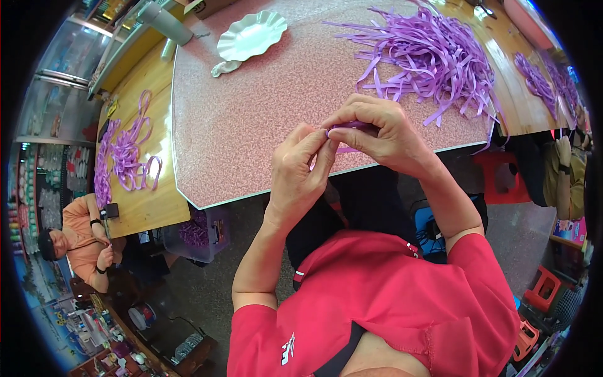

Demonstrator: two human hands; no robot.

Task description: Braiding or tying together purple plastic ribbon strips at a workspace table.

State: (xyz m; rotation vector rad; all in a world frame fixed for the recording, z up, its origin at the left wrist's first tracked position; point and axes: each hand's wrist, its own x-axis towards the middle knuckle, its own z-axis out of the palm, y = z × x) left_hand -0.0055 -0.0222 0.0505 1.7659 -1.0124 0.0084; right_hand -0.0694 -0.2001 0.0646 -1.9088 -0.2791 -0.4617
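Both my hands meet over the near edge of a pink speckled table (pixel 251 125). My right hand (pixel 377 135) pinches a short purple ribbon strip (pixel 348 125) between thumb and fingers. My left hand (pixel 301 166) holds the strip's left end with its fingertips. A big heap of loose purple ribbon strips (pixel 433 56) lies on the table just beyond my right hand.
A white scalloped plate (pixel 251 34) sits at the table's far left. On a wooden table (pixel 135 201) to the left lie more purple ribbons (pixel 125 154), with a person in orange (pixel 81 239) seated beside it. Another ribbon pile (pixel 534 75) and a person's arm (pixel 562 176) are at right.
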